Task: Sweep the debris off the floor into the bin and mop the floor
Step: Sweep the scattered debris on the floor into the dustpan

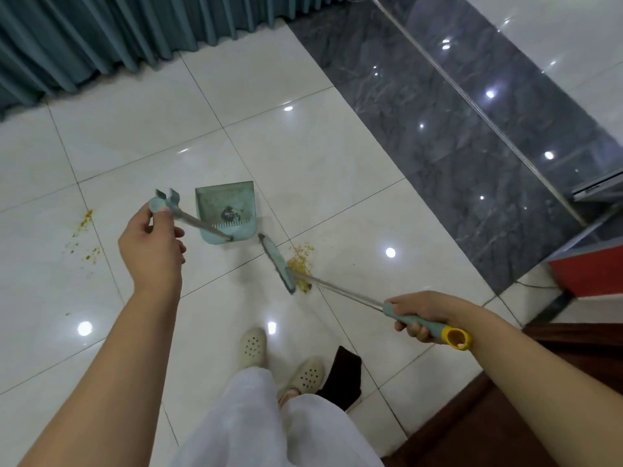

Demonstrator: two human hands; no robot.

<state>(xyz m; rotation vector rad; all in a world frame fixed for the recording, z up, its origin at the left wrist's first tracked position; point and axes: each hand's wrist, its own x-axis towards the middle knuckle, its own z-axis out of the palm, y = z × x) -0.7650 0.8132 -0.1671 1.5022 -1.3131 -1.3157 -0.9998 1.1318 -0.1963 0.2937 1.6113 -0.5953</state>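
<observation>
A teal dustpan [215,203] stands on the white tiled floor with a dark clump of dirt inside. My left hand [151,244] grips the top of its long handle [199,224]. My right hand [418,318] is closed around the teal and yellow grip of a broom whose metal pole [344,291] runs down to the teal broom head [278,264]. The head rests on the floor right of the dustpan, against a pile of yellow crumbs [300,264]. More yellow crumbs [82,235] lie scattered at the left.
Teal curtains [101,38] hang along the far edge. A dark marble strip [455,129] and a glass partition run diagonally on the right. A red object [590,274] and dark wooden furniture [539,399] sit at the right. My feet in cream shoes [253,347] stand below, beside a dark object [344,375].
</observation>
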